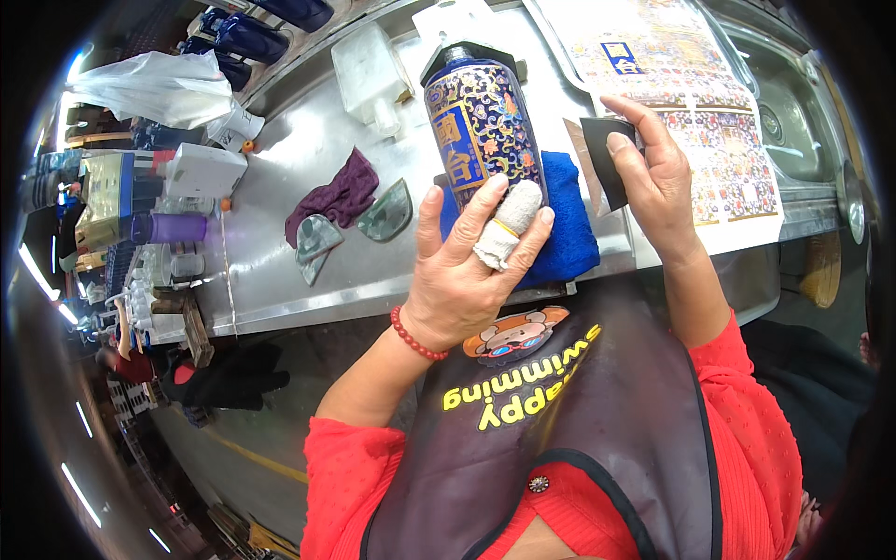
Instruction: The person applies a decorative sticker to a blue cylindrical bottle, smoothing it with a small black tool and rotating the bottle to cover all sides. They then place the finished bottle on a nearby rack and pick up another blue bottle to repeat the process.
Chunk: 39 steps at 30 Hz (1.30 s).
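A dark blue bottle [485, 117] with a bright floral pattern and a blue-and-gold panel lies on a folded blue towel [567, 233], its neck pointing away from me. My left hand [476, 257] is on the bottle's near end, thumb and fingers spread around it. One finger is wrapped in whitish cloth with a yellow band. To the right of the bottle, my right hand [653, 177] pinches a dark flat scraper-like piece [609, 163] between thumb and fingers. Patterned decal sheets [723, 173] lie beside that hand. The bottle's underside is hidden.
A purple cloth [338, 194] and two greenish half-round pieces [385, 211] lie left on the metal worktop [280, 280]. Behind them stands a clear bottle-shaped block [369, 75]. Several blue bottles [250, 37] are at far left, near a plastic bag [159, 89]. A sink [793, 121] is at right.
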Each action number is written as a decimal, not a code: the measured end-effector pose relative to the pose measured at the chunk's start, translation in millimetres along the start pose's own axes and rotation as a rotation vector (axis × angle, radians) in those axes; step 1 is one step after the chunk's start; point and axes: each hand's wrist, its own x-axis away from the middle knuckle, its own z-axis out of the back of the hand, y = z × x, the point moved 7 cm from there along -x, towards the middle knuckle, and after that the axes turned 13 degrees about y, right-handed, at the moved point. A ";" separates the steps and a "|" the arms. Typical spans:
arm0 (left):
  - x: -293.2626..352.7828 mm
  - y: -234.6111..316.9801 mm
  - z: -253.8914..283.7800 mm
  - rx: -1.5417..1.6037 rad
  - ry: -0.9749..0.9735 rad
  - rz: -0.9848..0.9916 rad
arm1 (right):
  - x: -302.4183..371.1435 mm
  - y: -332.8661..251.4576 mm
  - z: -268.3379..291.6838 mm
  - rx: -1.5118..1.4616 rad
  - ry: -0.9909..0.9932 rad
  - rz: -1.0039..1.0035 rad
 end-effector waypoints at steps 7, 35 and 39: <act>-9.8 13.1 -2.5 0.104 -0.090 -0.080 | -6.7 -7.9 -11.4 -0.063 0.005 -0.053; 18.9 -14.8 -8.0 0.094 0.091 0.370 | -30.4 35.3 -71.6 -0.124 -0.042 -0.432; 15.0 -16.3 -7.7 0.090 0.108 0.364 | -24.0 26.7 -50.7 -0.325 0.110 -0.357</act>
